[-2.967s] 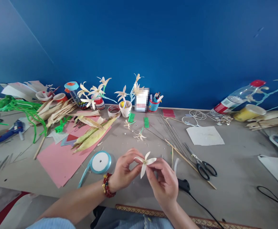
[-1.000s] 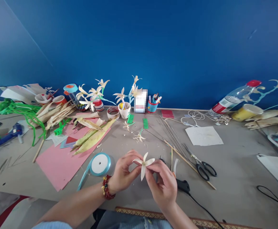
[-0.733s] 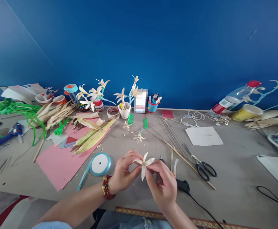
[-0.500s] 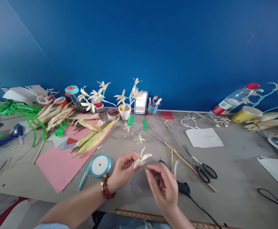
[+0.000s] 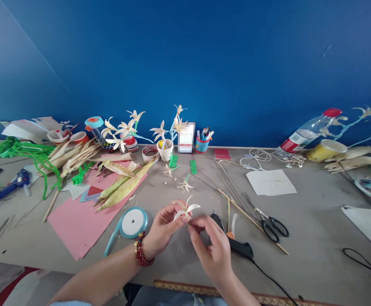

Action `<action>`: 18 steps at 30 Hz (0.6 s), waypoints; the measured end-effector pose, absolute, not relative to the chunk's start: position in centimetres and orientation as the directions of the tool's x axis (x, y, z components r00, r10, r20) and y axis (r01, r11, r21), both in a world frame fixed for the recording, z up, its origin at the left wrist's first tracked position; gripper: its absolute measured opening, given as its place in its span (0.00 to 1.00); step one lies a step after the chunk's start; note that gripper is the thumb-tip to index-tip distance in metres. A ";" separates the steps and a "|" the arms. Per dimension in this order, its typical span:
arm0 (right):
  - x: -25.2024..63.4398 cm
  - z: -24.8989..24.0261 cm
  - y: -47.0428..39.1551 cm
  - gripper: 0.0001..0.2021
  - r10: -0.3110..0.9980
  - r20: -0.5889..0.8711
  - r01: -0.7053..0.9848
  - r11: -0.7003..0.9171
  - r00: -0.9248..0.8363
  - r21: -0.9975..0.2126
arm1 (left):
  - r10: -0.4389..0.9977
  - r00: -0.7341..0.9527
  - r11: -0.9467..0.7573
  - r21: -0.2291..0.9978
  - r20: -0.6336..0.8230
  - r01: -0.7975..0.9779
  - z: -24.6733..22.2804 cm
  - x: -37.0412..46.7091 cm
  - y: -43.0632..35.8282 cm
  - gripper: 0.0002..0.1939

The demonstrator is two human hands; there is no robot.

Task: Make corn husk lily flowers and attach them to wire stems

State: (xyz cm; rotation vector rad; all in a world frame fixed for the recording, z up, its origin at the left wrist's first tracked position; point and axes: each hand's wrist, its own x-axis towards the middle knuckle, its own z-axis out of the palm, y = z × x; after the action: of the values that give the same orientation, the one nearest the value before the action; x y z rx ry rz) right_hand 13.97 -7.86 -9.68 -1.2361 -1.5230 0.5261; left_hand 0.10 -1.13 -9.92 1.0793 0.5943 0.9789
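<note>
My left hand (image 5: 168, 225) pinches a small white flower (image 5: 186, 210) with narrow curved petals, at the near middle of the table. The fingertips of my right hand (image 5: 211, 246) are pressed together just under the flower's base, close to my left fingertips; what they grip is too small to make out. A spool of light blue ribbon (image 5: 133, 222) lies left of my left hand. Beside my right hand is a black glue gun (image 5: 241, 247), partly hidden by it. Two loose flowers, one of them pale with a green stem (image 5: 185, 184), lie beyond my hands.
Pink paper (image 5: 77, 225) and corn husks (image 5: 122, 189) lie left. Scissors (image 5: 270, 225), a wooden stick (image 5: 252, 222) and thin wires are right. Cups, finished flowers (image 5: 127, 128) and a tilted bottle (image 5: 309, 131) line the back. A blue glue gun (image 5: 12, 185) is far left.
My right hand has moved left, up to the flower's base and my left fingertips. More of the black glue gun now shows. The view has shifted slightly.
</note>
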 end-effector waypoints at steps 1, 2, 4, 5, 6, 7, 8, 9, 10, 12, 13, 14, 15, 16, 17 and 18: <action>13.9 -9.6 -7.8 0.05 0.889 0.449 0.425 0.374 0.091 -0.824 | 0.883 0.466 0.133 0.924 0.053 -0.357 -9.9 0.1 -1.1 0.08; 13.9 -9.6 -7.7 0.05 0.887 0.453 0.423 0.378 0.089 -0.824 | 0.884 0.464 0.126 0.926 0.058 -0.357 -9.9 0.1 -1.1 0.07; 13.9 -9.6 -7.6 0.05 0.885 0.456 0.418 0.382 0.091 -0.824 | 0.885 0.461 0.122 0.924 0.064 -0.362 -9.9 0.1 -1.2 0.07; 13.9 -9.5 -7.6 0.06 0.884 0.459 0.415 0.385 0.092 -0.824 | 0.885 0.461 0.124 0.922 0.065 -0.367 -9.9 0.1 -1.2 0.07; 13.8 -9.5 -7.6 0.06 0.881 0.464 0.413 0.389 0.095 -0.824 | 0.884 0.463 0.128 0.920 0.064 -0.371 -9.9 0.1 -1.2 0.07; 13.8 -9.5 -7.5 0.06 0.878 0.468 0.412 0.392 0.099 -0.822 | 0.883 0.465 0.133 0.917 0.063 -0.375 -9.9 0.1 -1.2 0.07; 13.8 -9.5 -7.5 0.07 0.876 0.472 0.414 0.394 0.103 -0.821 | 0.883 0.465 0.137 0.916 0.060 -0.377 -9.9 0.2 -1.2 0.07; 13.8 -9.5 -7.5 0.07 0.875 0.472 0.416 0.394 0.102 -0.820 | 0.884 0.464 0.139 0.916 0.057 -0.377 -9.9 0.2 -1.2 0.07; 13.8 -9.4 -7.4 0.06 0.876 0.471 0.421 0.391 0.101 -0.818 | 0.884 0.464 0.142 0.916 0.053 -0.376 -9.9 0.2 -1.2 0.07; 13.7 -9.4 -7.4 0.06 0.876 0.471 0.432 0.386 0.104 -0.815 | 0.888 0.458 0.144 0.915 0.048 -0.377 -9.9 0.1 -1.2 0.07; 13.8 -9.4 -7.3 0.06 0.875 0.472 0.437 0.385 0.106 -0.813 | 0.889 0.456 0.147 0.913 0.047 -0.380 -9.9 0.1 -1.2 0.08; 13.8 -9.3 -7.3 0.05 0.874 0.474 0.441 0.385 0.107 -0.810 | 0.889 0.456 0.150 0.910 0.047 -0.385 -9.9 0.2 -1.2 0.08; 13.8 -9.3 -7.3 0.05 0.873 0.477 0.444 0.387 0.108 -0.808 | 0.888 0.457 0.154 0.906 0.048 -0.394 -9.9 0.2 -1.2 0.08; 13.8 -9.4 -7.3 0.05 0.872 0.477 0.446 0.388 0.105 -0.807 | 0.887 0.460 0.160 0.900 0.049 -0.404 -10.0 0.2 -1.2 0.08; 13.9 -9.4 -7.3 0.05 0.873 0.476 0.446 0.388 0.102 -0.807 | 0.885 0.464 0.167 0.895 0.048 -0.413 -10.0 0.2 -1.1 0.08; 13.9 -9.4 -7.4 0.05 0.875 0.474 0.444 0.388 0.098 -0.808 | 0.882 0.468 0.174 0.892 0.047 -0.418 -9.9 0.2 -1.1 0.08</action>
State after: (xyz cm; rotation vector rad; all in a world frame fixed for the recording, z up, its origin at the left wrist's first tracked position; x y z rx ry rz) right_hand 13.89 -7.36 -9.39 -1.2278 -1.5265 0.4825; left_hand 0.16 -1.12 -9.95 1.0136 0.5580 0.9921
